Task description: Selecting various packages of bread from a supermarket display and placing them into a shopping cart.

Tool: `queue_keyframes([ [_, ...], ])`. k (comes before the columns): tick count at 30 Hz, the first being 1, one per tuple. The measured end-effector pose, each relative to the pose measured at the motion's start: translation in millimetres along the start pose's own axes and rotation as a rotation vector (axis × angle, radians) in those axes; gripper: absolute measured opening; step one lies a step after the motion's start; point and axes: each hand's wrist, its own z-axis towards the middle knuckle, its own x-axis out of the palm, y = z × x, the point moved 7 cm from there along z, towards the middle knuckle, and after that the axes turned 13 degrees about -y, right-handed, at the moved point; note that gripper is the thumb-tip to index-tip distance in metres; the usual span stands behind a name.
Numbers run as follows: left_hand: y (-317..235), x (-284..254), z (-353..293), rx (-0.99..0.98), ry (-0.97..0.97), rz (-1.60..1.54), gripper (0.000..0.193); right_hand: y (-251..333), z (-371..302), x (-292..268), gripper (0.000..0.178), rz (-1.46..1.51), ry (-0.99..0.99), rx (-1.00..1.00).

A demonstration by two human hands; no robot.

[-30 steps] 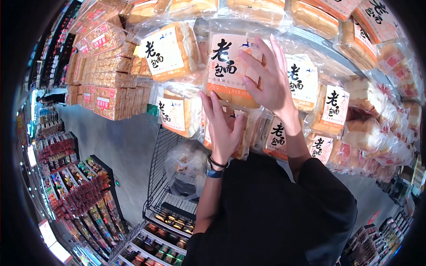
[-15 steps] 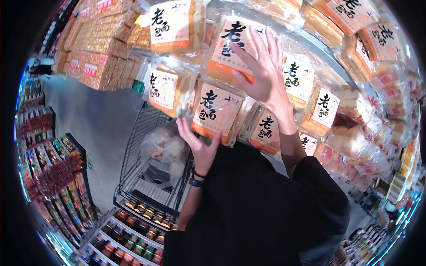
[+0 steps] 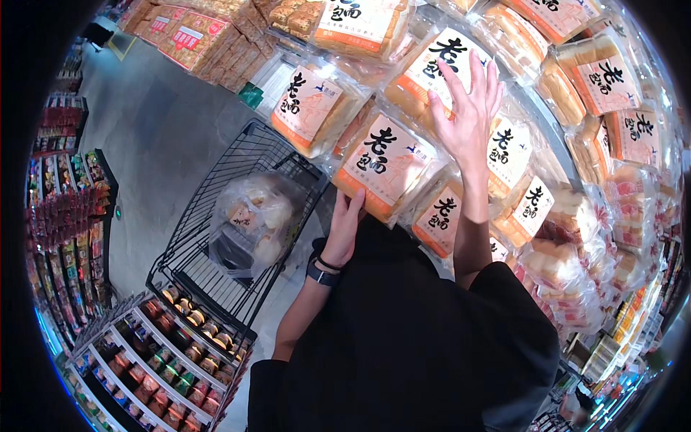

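Note:
My right hand (image 3: 469, 115) lies with spread fingers over the label of a plastic-wrapped bread loaf (image 3: 410, 83), in the row behind the front one. My left hand (image 3: 344, 229), with a dark band on the wrist, is at the lower edge of a front bread loaf (image 3: 381, 160) with an orange and white label. Its thumb and a finger stand apart against that edge; the other fingers are partly hidden. A similar bread loaf (image 3: 313, 108) sits to the left, and another bread loaf (image 3: 440, 216) to the right.
A black wire shopping cart (image 3: 180, 223) holding a clear bag of round buns (image 3: 259, 212) stands at the left. Packs of brown snack blocks (image 3: 191, 39) are stacked far left. More wrapped loaves (image 3: 612, 79) fill the right side. Shelves of small packs (image 3: 155, 367) stand at lower left.
The view has shifted, so the bread and cart appear moved. My left hand has come up against the front loaf's edge, its fingers less spread. My right hand stays over the loaf behind.

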Motion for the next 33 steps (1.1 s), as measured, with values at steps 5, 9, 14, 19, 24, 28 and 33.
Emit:
queue_keyframes([
  [5, -7.5, -4.0, 8.4, 0.049, 0.080, 0.044, 0.051, -0.3, -2.1, 3.3, 0.046, -0.026, -0.024, 0.000],
  [9, -4.5, -15.3, 13.6, -0.024, 0.119, -0.003, 0.052, 1.9, -7.4, -10.3, 0.049, -0.031, -0.048, -0.022],
  [14, -10.7, -29.0, 10.4, 0.003, 0.109, -0.128, 0.064, -25.1, -101.4, -46.4, 0.060, 0.476, -0.379, 0.639],
  [19, -21.3, -26.4, 10.4, 0.127, 0.052, -0.050, 0.081, -20.8, -252.7, -20.1, 0.056, 0.572, -0.186, 0.927],
  [24, -17.3, -22.3, 7.5, 0.087, 0.072, 0.031, 0.080, -0.4, -281.3, 11.7, 0.067, 0.888, -0.193, 1.501],
  [28, -18.7, -24.2, 8.5, 0.092, 0.116, 0.031, 0.081, 12.5, -259.3, 20.8, 0.071, 0.949, -0.160, 1.531],
  [33, -24.4, -18.9, 4.1, 0.115, 0.112, 0.063, 0.079, 3.5, -249.1, 31.7, 0.070, 0.853, -0.149, 1.484],
])
